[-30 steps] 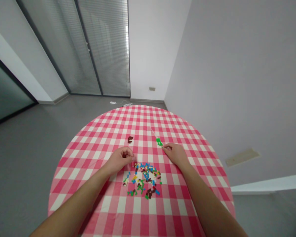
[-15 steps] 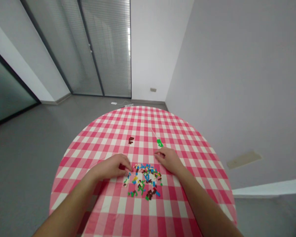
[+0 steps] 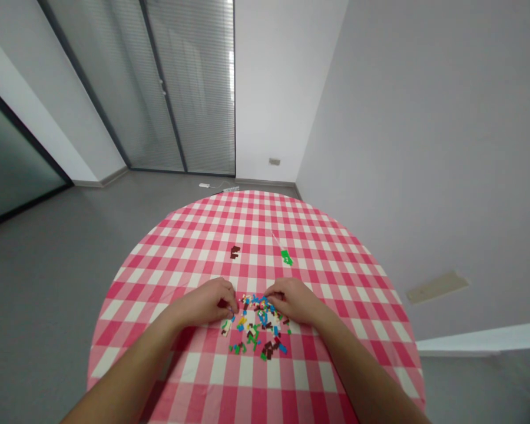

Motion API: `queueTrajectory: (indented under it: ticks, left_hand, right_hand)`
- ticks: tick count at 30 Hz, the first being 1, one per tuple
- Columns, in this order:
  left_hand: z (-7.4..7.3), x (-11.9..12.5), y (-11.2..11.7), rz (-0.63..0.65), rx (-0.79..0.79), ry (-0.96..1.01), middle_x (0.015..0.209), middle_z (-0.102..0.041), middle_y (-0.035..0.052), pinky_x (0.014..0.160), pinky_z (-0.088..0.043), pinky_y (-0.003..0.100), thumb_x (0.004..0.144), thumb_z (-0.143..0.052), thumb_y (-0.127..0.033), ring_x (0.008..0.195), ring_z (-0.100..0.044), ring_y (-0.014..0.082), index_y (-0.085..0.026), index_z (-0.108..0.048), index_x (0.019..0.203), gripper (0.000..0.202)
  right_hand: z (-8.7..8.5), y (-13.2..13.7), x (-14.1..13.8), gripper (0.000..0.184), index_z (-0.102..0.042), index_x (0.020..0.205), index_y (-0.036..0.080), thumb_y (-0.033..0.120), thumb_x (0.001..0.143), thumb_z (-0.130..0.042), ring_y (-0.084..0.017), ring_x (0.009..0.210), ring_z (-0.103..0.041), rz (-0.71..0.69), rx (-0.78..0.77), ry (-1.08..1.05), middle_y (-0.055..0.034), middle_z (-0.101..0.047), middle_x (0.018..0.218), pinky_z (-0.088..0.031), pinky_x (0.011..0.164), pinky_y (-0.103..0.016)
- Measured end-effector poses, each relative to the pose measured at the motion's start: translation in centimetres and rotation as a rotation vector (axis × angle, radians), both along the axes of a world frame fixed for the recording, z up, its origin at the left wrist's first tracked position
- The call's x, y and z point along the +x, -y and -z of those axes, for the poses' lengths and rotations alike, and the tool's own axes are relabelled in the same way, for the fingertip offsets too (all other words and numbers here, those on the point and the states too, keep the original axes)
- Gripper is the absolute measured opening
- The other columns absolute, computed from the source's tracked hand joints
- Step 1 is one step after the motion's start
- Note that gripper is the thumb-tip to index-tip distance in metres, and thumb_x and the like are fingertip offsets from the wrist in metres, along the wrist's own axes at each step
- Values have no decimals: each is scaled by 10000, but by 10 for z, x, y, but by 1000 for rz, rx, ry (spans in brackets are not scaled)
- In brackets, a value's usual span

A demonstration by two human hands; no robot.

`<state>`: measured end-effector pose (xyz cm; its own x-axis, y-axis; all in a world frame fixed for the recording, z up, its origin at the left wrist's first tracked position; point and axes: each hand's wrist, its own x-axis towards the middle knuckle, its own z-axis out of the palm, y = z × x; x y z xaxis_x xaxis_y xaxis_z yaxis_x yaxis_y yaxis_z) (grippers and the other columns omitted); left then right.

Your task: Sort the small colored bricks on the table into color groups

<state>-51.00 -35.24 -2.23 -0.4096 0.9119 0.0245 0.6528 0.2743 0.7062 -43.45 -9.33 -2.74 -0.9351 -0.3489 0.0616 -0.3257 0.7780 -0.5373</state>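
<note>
A heap of several small coloured bricks [image 3: 256, 327] lies on a round table with a red-and-white checked cloth [image 3: 194, 247]. My left hand [image 3: 209, 301] rests at the heap's left edge, fingers curled with the tips pinched among the bricks. My right hand [image 3: 291, 299] is at the heap's upper right edge, its fingers bent down onto the bricks. What either hand pinches is too small to make out. A small group of green bricks [image 3: 286, 257] lies beyond my right hand. A small group of dark brown bricks [image 3: 234, 251] lies beyond my left hand.
A thin pale stick [image 3: 275, 238] lies on the cloth just beyond the green bricks. Grey floor surrounds the table, a white wall stands close on the right, and glass doors with blinds are at the far left.
My right hand has drawn back from the green bricks to the heap. My left hand has dropped from above the heap to its left edge.
</note>
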Motion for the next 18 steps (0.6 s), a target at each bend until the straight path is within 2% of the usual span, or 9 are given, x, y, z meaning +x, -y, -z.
queueTrajectory:
  ticks: [5,10,13,18]
  left_hand:
    - [1,0,-3,-53,21,14,808,-704,38,770,-457,296,802,-604,-110,792,-613,182,-211,-717,757,158]
    - [5,-2,-3,-248,68,92,861,-712,53,734,-462,290,862,-569,-202,802,-626,191,-194,-709,837,143]
    - [6,-3,-6,-361,94,119,919,-717,64,764,-474,309,880,-565,-260,853,-633,209,-196,-707,879,156]
    - [10,-2,-17,-476,110,88,944,-713,63,774,-478,322,869,-587,-287,851,-631,213,-189,-695,945,165]
  right_hand:
    - [-1,1,0,163,-743,799,212,204,845,-587,-160,683,-622,23,14,-1,-26,-718,761,-410,617,-246]
    - [-5,3,0,143,-704,774,191,214,862,-594,-149,670,-593,34,41,9,-33,-689,755,-389,601,-240]
    - [-8,5,1,151,-692,782,172,225,874,-585,-152,677,-585,39,82,14,-49,-677,769,-385,605,-243]
    - [-10,5,1,117,-708,818,163,205,851,-604,-166,759,-612,20,59,47,-57,-691,824,-415,672,-251]
